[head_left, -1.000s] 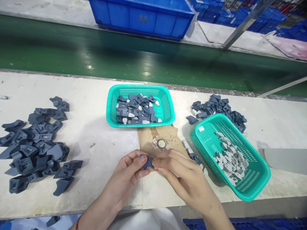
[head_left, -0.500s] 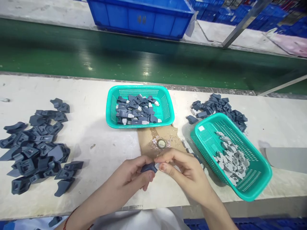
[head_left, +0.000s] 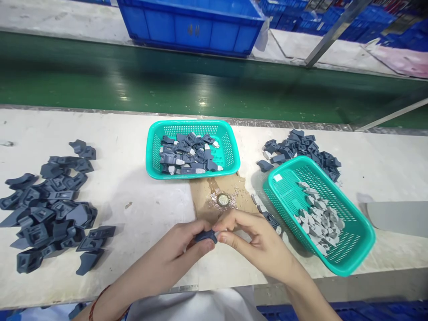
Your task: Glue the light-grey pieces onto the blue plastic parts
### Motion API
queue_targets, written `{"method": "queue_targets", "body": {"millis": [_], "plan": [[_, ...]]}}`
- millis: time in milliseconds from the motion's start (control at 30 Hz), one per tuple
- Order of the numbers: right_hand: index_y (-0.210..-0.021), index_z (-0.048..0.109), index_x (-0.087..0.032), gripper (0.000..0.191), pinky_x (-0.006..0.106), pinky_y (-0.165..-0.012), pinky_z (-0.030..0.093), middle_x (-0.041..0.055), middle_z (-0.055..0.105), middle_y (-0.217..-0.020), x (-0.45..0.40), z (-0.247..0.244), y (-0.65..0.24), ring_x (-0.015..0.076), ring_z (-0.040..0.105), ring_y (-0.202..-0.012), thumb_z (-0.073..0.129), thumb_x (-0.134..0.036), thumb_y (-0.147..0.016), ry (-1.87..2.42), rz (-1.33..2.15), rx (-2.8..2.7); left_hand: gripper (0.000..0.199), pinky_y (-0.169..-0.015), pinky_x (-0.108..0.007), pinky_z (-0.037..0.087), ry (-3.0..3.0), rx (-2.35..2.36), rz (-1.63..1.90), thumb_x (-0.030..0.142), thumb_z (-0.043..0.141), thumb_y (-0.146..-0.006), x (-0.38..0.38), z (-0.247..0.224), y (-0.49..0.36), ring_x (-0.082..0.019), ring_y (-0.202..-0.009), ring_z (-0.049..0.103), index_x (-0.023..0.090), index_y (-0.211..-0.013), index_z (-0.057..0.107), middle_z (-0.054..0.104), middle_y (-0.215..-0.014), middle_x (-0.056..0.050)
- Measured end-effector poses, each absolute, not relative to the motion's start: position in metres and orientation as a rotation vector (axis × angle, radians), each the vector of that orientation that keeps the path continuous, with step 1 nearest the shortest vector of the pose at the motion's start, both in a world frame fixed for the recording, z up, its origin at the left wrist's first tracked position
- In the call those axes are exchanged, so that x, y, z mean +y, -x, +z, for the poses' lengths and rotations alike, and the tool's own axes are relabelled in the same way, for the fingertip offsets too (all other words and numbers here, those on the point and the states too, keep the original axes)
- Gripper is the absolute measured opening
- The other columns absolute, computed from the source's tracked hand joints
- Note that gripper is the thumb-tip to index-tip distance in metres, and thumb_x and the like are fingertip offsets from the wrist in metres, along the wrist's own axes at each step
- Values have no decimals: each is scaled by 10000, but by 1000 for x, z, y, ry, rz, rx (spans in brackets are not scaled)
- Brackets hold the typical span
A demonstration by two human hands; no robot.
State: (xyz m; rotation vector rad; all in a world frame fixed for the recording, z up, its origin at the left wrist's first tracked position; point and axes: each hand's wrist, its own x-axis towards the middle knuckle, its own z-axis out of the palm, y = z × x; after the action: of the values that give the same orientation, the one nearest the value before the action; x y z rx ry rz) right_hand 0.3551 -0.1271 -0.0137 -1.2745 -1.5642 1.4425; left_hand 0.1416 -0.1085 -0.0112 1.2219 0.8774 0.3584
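My left hand (head_left: 189, 247) is closed around a dark blue-grey plastic part (head_left: 205, 236), held low over the table's near side. At that part's right end my right hand (head_left: 247, 236) pinches with thumb and forefinger. The small light-grey piece between those fingertips is almost wholly covered now. Beyond my hands, a round metal-rimmed disc (head_left: 223, 199) lies on a brown cardboard sheet (head_left: 200, 196) among scattered bits. A green basket (head_left: 193, 175) behind it holds dark parts with light-grey tips. To the right, a tilted green basket (head_left: 354, 263) contains many small light-grey pieces (head_left: 321, 218).
Loose dark parts (head_left: 56, 214) are heaped at the left. Another pile of dark parts (head_left: 301, 149) lies behind the right basket. A green strip (head_left: 100, 76) runs beyond the table, with a large blue crate (head_left: 194, 29) past it and a metal post (head_left: 334, 35) at the right.
The view has shifted slightly. My right fingertips have closed in against the dark part's end, and the light-grey piece that showed between them is now mostly hidden.
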Motion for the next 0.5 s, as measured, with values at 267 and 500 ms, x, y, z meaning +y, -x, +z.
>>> {"method": "queue_targets", "body": {"millis": [267, 500], "plan": [[-914, 680, -207, 143, 233, -578, 477, -11, 674, -702, -131, -18, -344, 135, 625, -653, 666, -343, -955, 1323, 1437, -1444, 224, -650, -256, 409, -1133, 886, 277, 439, 508, -1017, -116, -14, -140, -137, -685, 510, 227, -995, 577, 610, -871, 14], [-760, 554, -210, 287, 234, -536, 392, -35, 537, -659, -134, -23, -334, 113, 498, -588, 586, -376, -993, 1314, 1325, -1454, 398, -559, -257, 292, -1113, 883, 432, 509, 445, -1026, -119, -24, -142, -121, -569, 369, 203, -784, 525, 432, -623, 54]]}}
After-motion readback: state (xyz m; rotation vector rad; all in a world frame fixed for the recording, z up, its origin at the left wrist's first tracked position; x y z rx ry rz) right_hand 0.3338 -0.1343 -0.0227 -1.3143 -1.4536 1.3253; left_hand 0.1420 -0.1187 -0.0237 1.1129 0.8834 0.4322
